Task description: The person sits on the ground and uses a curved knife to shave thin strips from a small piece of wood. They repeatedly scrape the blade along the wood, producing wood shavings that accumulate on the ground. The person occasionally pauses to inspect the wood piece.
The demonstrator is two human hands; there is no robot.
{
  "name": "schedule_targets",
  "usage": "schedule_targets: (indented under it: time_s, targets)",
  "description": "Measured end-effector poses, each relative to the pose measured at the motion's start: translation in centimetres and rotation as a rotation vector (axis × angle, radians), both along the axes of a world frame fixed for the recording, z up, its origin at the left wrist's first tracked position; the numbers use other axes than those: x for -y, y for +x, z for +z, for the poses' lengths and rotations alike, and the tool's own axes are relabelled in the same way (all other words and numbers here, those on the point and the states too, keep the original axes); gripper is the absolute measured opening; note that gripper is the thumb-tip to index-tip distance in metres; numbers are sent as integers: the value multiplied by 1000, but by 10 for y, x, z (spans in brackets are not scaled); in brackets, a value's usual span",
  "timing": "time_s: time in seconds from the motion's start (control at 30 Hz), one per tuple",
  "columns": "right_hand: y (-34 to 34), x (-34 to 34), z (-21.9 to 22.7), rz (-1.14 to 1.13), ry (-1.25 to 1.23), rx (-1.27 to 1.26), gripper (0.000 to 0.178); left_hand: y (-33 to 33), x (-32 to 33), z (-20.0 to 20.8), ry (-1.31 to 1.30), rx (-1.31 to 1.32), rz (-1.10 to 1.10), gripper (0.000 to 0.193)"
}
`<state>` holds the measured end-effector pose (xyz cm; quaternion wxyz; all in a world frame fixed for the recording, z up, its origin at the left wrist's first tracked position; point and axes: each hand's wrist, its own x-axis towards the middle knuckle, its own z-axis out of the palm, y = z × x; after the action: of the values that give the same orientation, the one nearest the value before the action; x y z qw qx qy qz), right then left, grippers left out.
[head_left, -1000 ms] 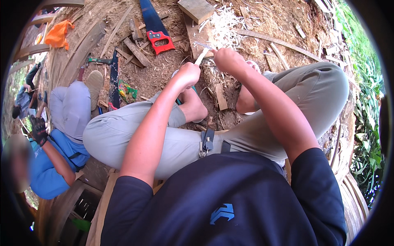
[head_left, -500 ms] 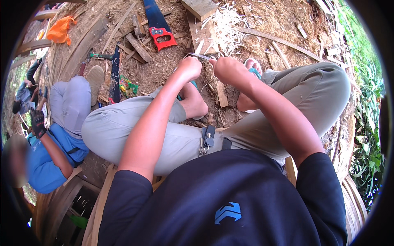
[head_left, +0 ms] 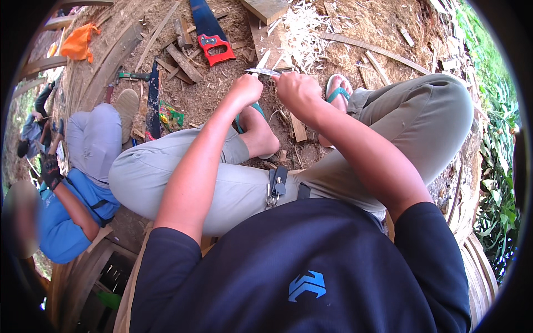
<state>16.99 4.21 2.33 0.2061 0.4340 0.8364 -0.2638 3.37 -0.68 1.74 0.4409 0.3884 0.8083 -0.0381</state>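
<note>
My left hand (head_left: 246,90) is closed around a thin pale wood strip (head_left: 264,59), whose upper end sticks out beyond the fist. My right hand (head_left: 298,92) grips a knife; its handle is hidden in the fist. The knife's shiny blade (head_left: 265,71) points left and lies across the strip just above my left hand. Both fists are close together over the ground between my feet, with the forearms stretched forward. Below the right hand a short wood offcut (head_left: 298,129) lies on the ground.
A red-handled saw (head_left: 215,49) lies ahead, beside a wooden block (head_left: 266,10) and a heap of pale shavings (head_left: 308,36). At left are a hammer (head_left: 135,76), another saw (head_left: 154,102) and a seated person in blue (head_left: 69,222). Green plants (head_left: 497,161) border the right side.
Both fists, the knife and the strip have shifted slightly left and up in view. My right hand has come a little nearer the left. More of my right sandal shows.
</note>
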Motion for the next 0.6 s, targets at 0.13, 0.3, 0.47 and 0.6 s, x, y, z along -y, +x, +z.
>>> schedule_targets:
  time_s: [0.13, 0.3, 0.47, 0.6]
  targets:
    - [-15, -7, 0, 98, 20, 49, 44, 10, 2, -2, 30, 80, 231, 38]
    - [-2, -46, -40, 101, 143, 50, 31, 9, -2, -1, -6, 99, 196, 39]
    - [4, -52, -48, 15, -67, -133, 47, 12, -3, 3, -47, 131, 259, 40]
    - [7, -25, -11, 80, -82, -200, 51, 4, -2, -1, -47, 211, 324, 40]
